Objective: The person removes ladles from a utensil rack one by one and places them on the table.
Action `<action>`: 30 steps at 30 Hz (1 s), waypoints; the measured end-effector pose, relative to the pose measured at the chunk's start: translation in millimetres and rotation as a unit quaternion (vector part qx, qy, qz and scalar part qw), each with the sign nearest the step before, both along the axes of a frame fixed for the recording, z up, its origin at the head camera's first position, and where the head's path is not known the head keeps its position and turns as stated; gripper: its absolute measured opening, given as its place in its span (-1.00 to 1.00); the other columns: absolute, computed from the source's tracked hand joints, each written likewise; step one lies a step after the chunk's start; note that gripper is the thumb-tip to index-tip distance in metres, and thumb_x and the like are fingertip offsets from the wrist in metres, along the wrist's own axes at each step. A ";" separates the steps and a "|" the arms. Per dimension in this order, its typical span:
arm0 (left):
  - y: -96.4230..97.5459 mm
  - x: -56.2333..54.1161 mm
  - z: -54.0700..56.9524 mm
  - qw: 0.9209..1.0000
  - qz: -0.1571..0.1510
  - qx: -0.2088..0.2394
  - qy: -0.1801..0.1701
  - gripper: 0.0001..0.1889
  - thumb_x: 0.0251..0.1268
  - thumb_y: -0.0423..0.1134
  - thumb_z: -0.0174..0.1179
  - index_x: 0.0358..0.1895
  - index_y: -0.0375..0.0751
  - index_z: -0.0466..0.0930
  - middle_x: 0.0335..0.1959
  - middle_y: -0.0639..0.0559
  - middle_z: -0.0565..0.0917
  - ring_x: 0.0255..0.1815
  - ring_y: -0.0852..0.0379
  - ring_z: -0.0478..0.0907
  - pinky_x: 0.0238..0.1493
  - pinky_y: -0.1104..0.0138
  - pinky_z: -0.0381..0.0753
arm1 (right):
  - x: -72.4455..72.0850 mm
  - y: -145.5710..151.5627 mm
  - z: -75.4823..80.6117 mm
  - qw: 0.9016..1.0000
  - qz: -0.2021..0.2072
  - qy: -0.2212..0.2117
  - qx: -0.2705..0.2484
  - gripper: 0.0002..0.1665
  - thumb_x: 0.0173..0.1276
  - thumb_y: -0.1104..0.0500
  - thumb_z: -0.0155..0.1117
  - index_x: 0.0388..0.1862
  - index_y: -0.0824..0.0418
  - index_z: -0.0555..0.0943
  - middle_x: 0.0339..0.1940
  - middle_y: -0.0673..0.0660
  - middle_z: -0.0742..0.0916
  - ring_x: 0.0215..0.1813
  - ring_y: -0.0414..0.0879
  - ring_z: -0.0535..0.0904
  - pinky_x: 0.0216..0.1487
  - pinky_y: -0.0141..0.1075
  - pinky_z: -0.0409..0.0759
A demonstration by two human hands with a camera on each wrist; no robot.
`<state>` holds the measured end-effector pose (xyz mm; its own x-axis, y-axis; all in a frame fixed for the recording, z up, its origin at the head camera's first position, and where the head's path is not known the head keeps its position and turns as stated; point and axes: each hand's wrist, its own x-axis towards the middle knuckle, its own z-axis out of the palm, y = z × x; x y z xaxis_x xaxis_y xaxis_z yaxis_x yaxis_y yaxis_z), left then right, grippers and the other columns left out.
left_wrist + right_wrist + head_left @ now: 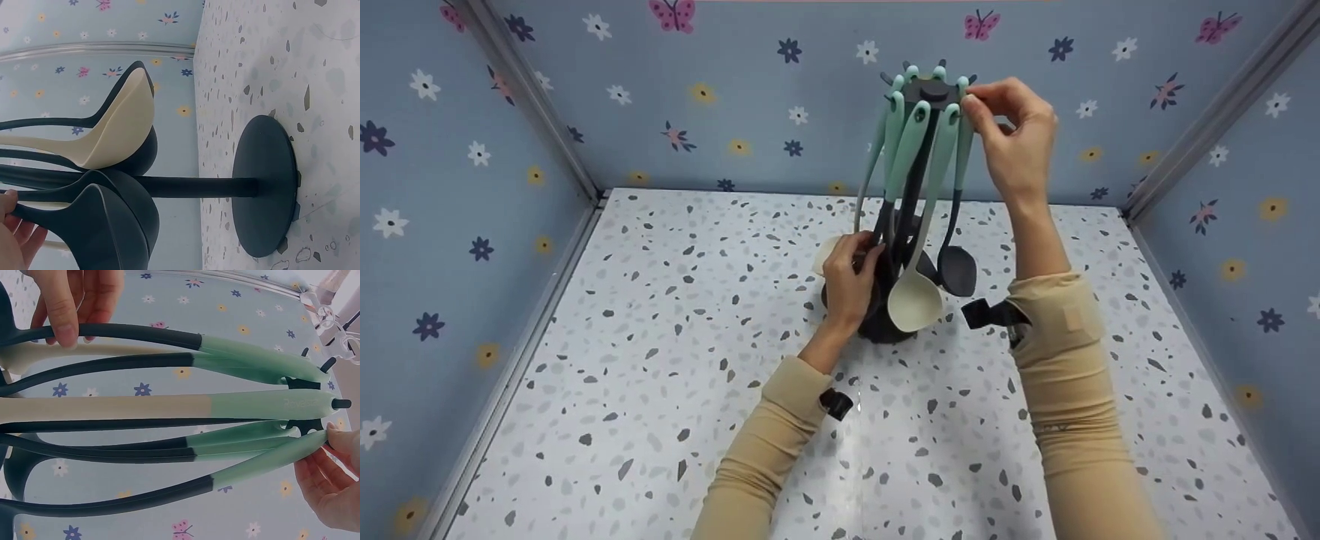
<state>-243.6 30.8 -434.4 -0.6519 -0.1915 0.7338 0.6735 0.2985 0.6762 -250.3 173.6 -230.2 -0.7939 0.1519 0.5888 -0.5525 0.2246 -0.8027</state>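
A black utensil stand (264, 185) with a round base carries several kitchen utensils with mint-green handles. With its thumb and fingers, my left hand (851, 277) pinches the stem of a dark ladle (101, 225) on the stand's left side. My right hand (1020, 135) is at the top of the rack, pinching the handle end of a dark spoon (958, 270) between thumb and forefinger. That handle (270, 464) meets the rack's hook area, partly hidden by the fingers. At the front hangs a cream ladle (915, 301).
The stand is on a white speckled table (660, 337). Blue flowered panels (645, 97) rise behind and at both sides, the back one close behind the stand. Another cream utensil head (826, 255) shows partly behind my left hand.
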 end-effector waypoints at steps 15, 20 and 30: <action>-1.8 3.0 -0.1 0.998 0.010 0.018 0.066 -0.86 0.06 -0.45 0.21 -0.28 -0.43 0.62 -0.41 -0.12 0.59 -0.39 0.11 0.52 -0.37 0.41 0.51 | 2.8 -1.9 3.7 1.000 -0.010 -0.004 0.015 -0.97 0.12 0.35 0.26 -0.44 0.26 0.63 -0.44 0.15 0.66 -0.40 -0.12 0.50 -0.36 -0.46 0.48; -5.3 6.0 1.5 0.997 0.012 0.018 0.076 -0.84 0.04 -0.47 0.22 -0.27 -0.44 0.62 -0.40 -0.11 0.60 -0.38 0.11 0.52 -0.36 0.42 0.50 | 3.6 -3.4 3.9 1.000 -0.014 -0.005 0.016 -0.97 0.13 0.35 0.26 -0.44 0.26 0.63 -0.44 0.13 0.65 -0.40 -0.12 0.50 -0.36 -0.46 0.47; -25.2 20.4 0.9 0.997 0.006 0.047 0.059 -0.80 0.04 -0.49 0.21 -0.21 -0.47 0.58 -0.32 -0.13 0.60 -0.34 0.10 0.57 -0.41 0.41 0.55 | 4.5 -3.0 2.8 0.999 -0.018 -0.001 0.029 -0.96 0.14 0.33 0.25 -0.41 0.29 0.63 -0.42 0.12 0.64 -0.38 -0.14 0.48 -0.34 -0.45 0.46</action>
<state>-223.2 5.5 -433.5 -0.5593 -0.2702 0.7837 0.7468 0.2460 0.6178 -245.8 170.6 -227.4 -0.7895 0.1467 0.5959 -0.5416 0.2900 -0.7890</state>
